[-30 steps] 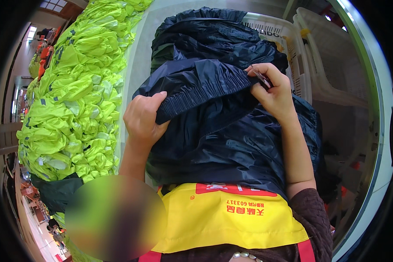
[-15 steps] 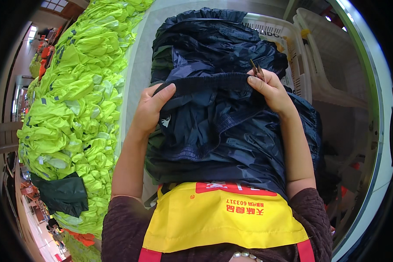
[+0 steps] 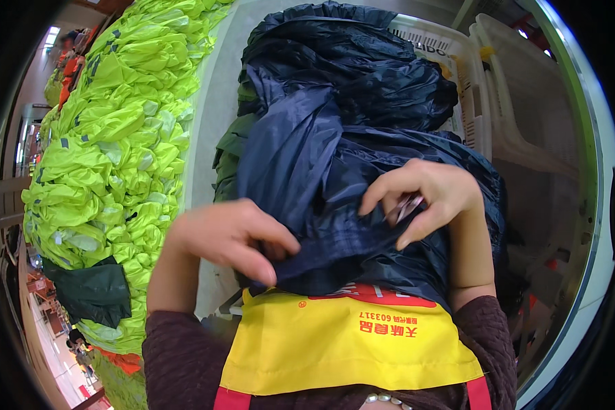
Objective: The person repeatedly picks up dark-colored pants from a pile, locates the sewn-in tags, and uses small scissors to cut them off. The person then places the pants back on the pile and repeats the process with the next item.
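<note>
Handling: navy garment (image 3: 280, 164), thin glossy cloth; its gathered band (image 3: 345, 242) lies toward the near edge of the desk (image 3: 208, 137), just before the yellow apron (image 3: 348, 342).
Left hand (image 3: 229, 236): over the band's left end, blurred; thumb and forefinger parted, whether pinching cloth cannot be told.
Right hand (image 3: 434, 195): thumb and forefinger spread by the band's right end; other fingers curled round a small metal tool (image 3: 408, 207), probably snips.
Band care: best held evenly by both ends under light tension, tool points turned away from cloth.
Left edge: yellow-green garments (image 3: 109, 164), heaped.
Far edge: dark pile (image 3: 362, 75), white basket (image 3: 482, 102) at right.
Change, half a second: band lower and slacker, formerly stretched level; both hands nearer the apron; tool points no longer upward.
</note>
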Available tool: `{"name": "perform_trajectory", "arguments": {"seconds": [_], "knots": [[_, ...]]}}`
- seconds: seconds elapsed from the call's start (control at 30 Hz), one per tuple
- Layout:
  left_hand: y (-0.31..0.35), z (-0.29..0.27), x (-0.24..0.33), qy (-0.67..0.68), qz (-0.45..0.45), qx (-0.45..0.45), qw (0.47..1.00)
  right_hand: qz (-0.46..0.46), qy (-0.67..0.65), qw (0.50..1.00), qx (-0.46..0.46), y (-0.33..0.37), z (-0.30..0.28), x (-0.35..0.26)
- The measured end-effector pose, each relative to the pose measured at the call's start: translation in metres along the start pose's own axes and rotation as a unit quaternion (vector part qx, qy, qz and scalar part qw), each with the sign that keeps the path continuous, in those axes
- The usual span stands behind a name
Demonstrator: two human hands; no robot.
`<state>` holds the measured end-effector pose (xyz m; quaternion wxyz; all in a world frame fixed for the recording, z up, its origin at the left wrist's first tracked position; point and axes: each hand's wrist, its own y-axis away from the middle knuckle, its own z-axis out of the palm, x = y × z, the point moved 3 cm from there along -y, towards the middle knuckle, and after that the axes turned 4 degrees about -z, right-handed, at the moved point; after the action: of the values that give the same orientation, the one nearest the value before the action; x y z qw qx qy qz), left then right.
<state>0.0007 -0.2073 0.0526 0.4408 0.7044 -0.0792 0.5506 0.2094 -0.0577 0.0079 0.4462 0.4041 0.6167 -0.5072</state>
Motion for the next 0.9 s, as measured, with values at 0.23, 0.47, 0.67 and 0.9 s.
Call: {"name": "perform_trajectory", "arguments": {"seconds": [0.23,0.47,0.67,0.9], "knots": [[-0.064,-0.083,0.022,-0.459,-0.012,0.520,0.720,0.048,0.162,0.985,-0.039,-0.040,0.047,-0.010],[-0.092,-0.157,-0.076,-0.390,-0.056,0.461,0.796,0.032,0.200,0.979,-0.038,-0.031,0.050,-0.008],[0.013,-0.163,-0.144,-0.149,-0.069,0.629,0.760,0.086,0.267,0.955,-0.100,-0.028,0.052,-0.016],[0.018,-0.118,-0.104,-0.434,-0.181,0.646,0.602,0.072,0.254,0.959,-0.097,-0.030,0.058,-0.015]]}}
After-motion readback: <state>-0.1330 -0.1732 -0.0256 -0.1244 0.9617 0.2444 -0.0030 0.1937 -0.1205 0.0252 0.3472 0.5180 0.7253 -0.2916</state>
